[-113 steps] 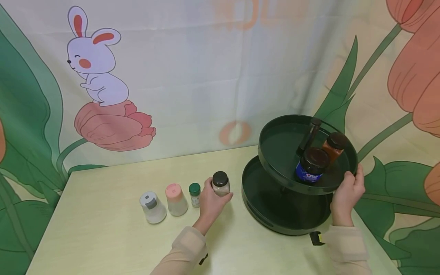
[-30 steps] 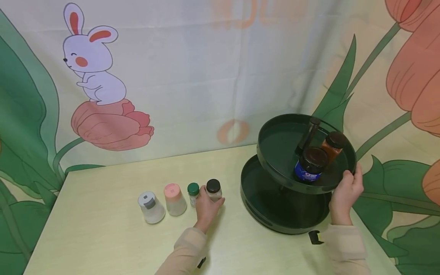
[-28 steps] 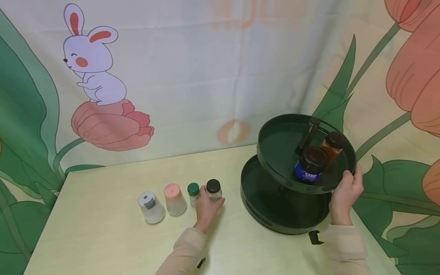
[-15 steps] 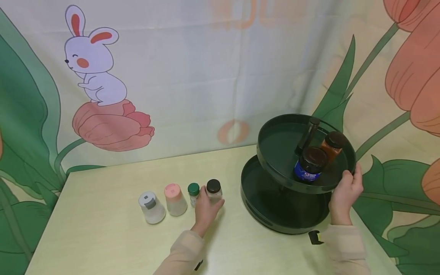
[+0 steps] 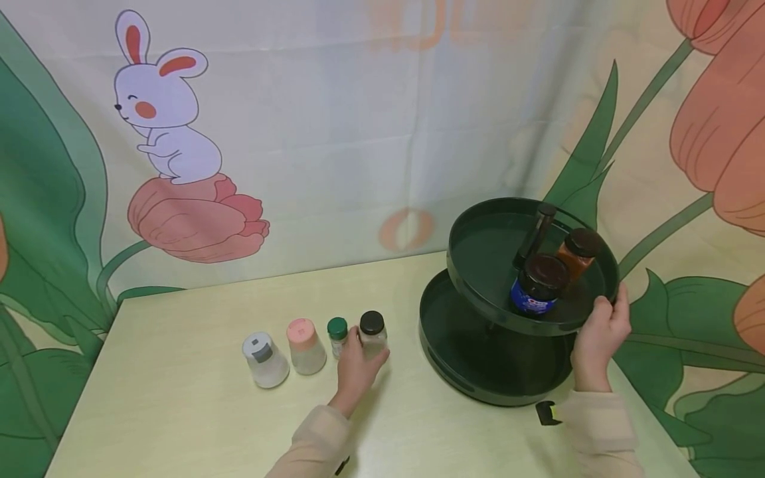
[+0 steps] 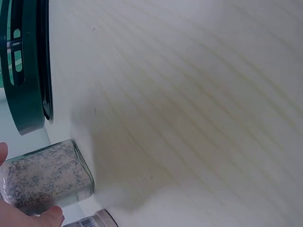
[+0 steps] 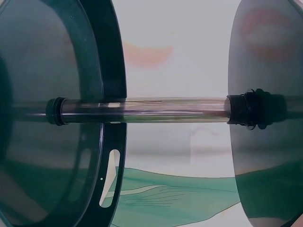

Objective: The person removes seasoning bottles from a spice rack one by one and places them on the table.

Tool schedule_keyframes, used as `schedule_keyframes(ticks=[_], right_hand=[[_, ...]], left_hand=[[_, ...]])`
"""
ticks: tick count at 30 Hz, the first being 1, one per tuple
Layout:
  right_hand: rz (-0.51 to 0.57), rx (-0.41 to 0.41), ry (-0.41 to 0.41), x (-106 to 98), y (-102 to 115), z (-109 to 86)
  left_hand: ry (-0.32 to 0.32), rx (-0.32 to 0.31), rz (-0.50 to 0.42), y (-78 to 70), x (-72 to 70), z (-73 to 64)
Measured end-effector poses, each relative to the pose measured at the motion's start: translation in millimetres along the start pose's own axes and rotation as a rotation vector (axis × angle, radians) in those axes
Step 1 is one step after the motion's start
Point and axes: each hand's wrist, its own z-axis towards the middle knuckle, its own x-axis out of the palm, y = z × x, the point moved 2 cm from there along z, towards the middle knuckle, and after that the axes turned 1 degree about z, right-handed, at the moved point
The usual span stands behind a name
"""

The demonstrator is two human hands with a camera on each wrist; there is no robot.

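Note:
My left hand (image 5: 356, 372) has its thumb and fingers around a clear spice jar (image 5: 373, 340) with a black lid, upright on the table. Grey-speckled granules fill this jar (image 6: 47, 176) in the left wrist view. Just left of it, partly behind my fingers, stands a small green-lidded bottle (image 5: 337, 328). My right hand (image 5: 600, 338) grips the right rim of the upper tier of a dark green two-tier tray (image 5: 478, 302). On that tier are a blue-labelled jar (image 5: 540, 285), an orange-brown jar (image 5: 578, 252) and a slim black bottle (image 5: 534, 236).
Left of the green-lidded bottle stand a pink-topped shaker (image 5: 306, 346) and a grey-and-white-topped shaker (image 5: 265, 360). The lower tier (image 5: 463, 385) rests on the table, joined to the upper one by a clear post (image 7: 175, 109). A printed cloth (image 5: 329, 133) hangs behind the table.
The black-lidded spice jar has moved left and nearer me, beside the green-lidded bottle. In the last half second my left hand has drawn slightly down along it. My right hand stays on the rim.

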Motion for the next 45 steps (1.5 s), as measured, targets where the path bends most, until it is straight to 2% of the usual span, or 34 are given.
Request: schedule_keyframes(ticks=[4, 11, 15, 25, 34, 39, 45], right_hand=[[0.003, -0.009, 0.003, 0.2, -0.3, -1.1], [0.041, -0.030, 0.002, 1.8, -0.1, -2.6], [0.054, -0.031, -0.003, 1.9, -0.5, -3.0], [-0.004, -0.002, 0.041, -3.7, 1.9, -3.6], [-0.004, 0.028, 0.028, -10.3, 16.0, 10.7], [-0.030, 0.056, 0.045, -13.8, 22.9, 24.6], [-0.057, 0.084, 0.084, -15.6, 25.7, 35.2]], left_hand=[[0.000, 0.012, -0.004, -0.1, -2.3, -3.4], [-0.044, 0.054, -0.024, -1.0, -6.0, -9.3], [-0.016, 0.026, -0.039, -1.3, -6.9, -9.3], [0.037, 0.022, 0.008, 1.5, -12.7, -15.1], [0.002, 0.127, 0.032, 2.6, -29.1, -19.5], [0.000, 0.152, 0.012, -3.0, -39.9, -22.4], [-0.011, 0.200, 0.031, -10.5, -50.3, -23.5]])
